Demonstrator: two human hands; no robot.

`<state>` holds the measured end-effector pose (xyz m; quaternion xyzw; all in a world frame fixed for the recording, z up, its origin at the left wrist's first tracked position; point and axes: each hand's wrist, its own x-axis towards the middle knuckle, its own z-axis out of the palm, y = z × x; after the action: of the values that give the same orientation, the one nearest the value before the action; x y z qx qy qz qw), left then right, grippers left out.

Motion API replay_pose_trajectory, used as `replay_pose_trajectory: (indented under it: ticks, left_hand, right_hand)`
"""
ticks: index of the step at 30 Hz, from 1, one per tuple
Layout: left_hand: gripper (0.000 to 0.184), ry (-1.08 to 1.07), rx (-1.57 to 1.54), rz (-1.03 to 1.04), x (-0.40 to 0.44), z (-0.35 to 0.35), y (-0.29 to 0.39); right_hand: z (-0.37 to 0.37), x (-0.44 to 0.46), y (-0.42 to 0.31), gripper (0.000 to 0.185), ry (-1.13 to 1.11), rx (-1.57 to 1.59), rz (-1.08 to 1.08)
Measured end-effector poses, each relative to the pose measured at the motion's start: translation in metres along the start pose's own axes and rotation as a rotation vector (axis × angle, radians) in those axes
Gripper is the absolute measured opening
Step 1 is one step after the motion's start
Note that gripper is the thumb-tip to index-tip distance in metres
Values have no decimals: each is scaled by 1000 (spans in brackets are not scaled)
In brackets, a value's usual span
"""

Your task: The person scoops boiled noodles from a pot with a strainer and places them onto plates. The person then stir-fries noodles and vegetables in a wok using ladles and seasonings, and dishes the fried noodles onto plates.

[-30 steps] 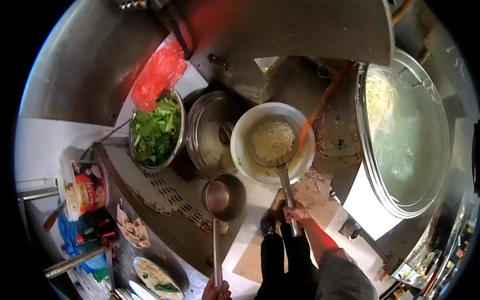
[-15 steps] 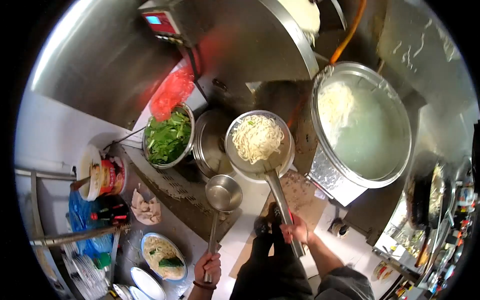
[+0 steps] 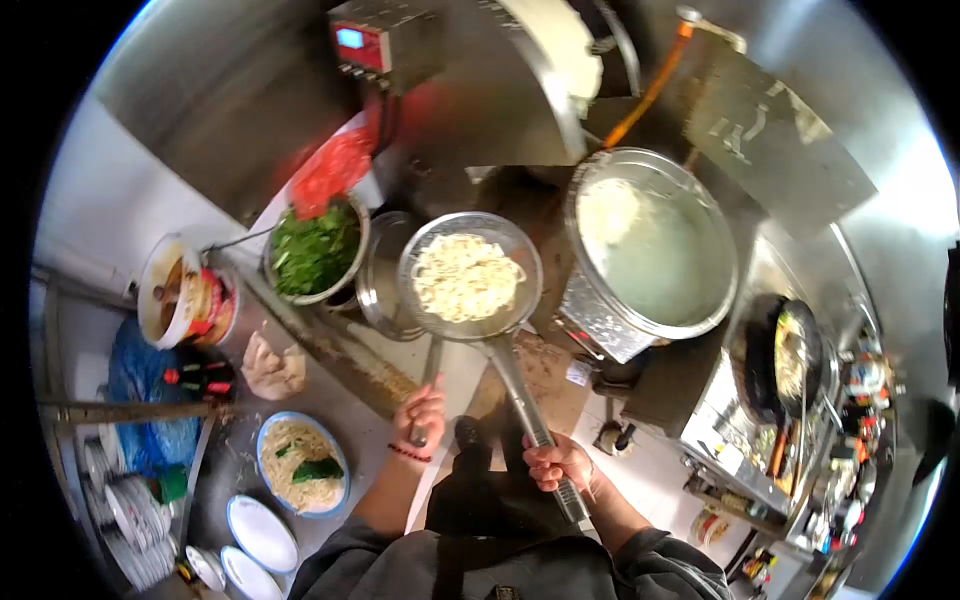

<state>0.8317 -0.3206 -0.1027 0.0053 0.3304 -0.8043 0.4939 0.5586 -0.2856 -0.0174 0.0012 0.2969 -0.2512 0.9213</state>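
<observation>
My right hand (image 3: 557,464) is closed round the long metal handle of a round mesh strainer (image 3: 412,302). A heap of pale noodles (image 3: 466,278) lies in the strainer. My left hand (image 3: 420,412) grips the handle of a ladle (image 3: 433,362). The ladle's bowl is hidden beneath the strainer. Right of the strainer stands a large pot (image 3: 722,300) of cloudy water, with pale noodles (image 3: 608,210) at its far left side. A metal pot of leafy greens (image 3: 318,250) stands to the left.
An oval dish of noodles (image 3: 300,465) sits front left beside white oval plates (image 3: 262,533). Behind them are a crumpled cloth (image 3: 272,368) and a labelled tub (image 3: 190,300). A wok (image 3: 790,360) stands at the right. A red plastic bag (image 3: 330,172) hangs by the greens.
My view has shifted. The ladle's bowl, seen left of the strainer before, has gone under it as my left hand moved forward. Both hands keep their hold.
</observation>
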Motion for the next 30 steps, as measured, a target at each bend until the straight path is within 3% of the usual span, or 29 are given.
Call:
replay_pose_trajectory:
  ticks: [4,9,12,13,14,15,17,18,21,25,28,30]
  left_hand:
    - [40,-32,196,-64,-9,33,-41]
    - [40,-31,375,-189,15,58,-114]
    - [30,-76,592,-205,59,59,-150]
    - [17,-21,769,-150,73,66,-166]
    - [5,12,849,-225,93,63,-169]
    - [37,103,875,-151,111,64,-179]
    - [51,99,1289,61,140,72,-214]
    - [51,101,1288,65,151,73,-224]
    - [72,186,1795,214,180,71,-247]
    - [67,177,2127,317,205,58,-251]
    - [66,128,2559,545,216,58,-254]
    - [65,175,2653,545,214,66,-265]
  right_hand:
    - [28,-64,-10,22,29,10,-54]
    - [21,-151,-25,26,16,14,-179]
    - [5,-192,-35,21,94,12,-278]
    - [-4,-202,-39,20,107,21,-313]
    - [-15,-209,-42,18,129,39,-359]
    - [-29,-212,-47,17,142,46,-380]
    - [-49,-214,-56,17,222,0,-481]
    - [-67,-214,-60,17,246,6,-485]
    - [-104,-225,-71,16,301,43,-487]
    - [-139,-246,-81,12,221,116,-447]
    - [-142,-255,-90,8,232,145,-435]
    - [-153,-255,-94,7,196,199,-413]
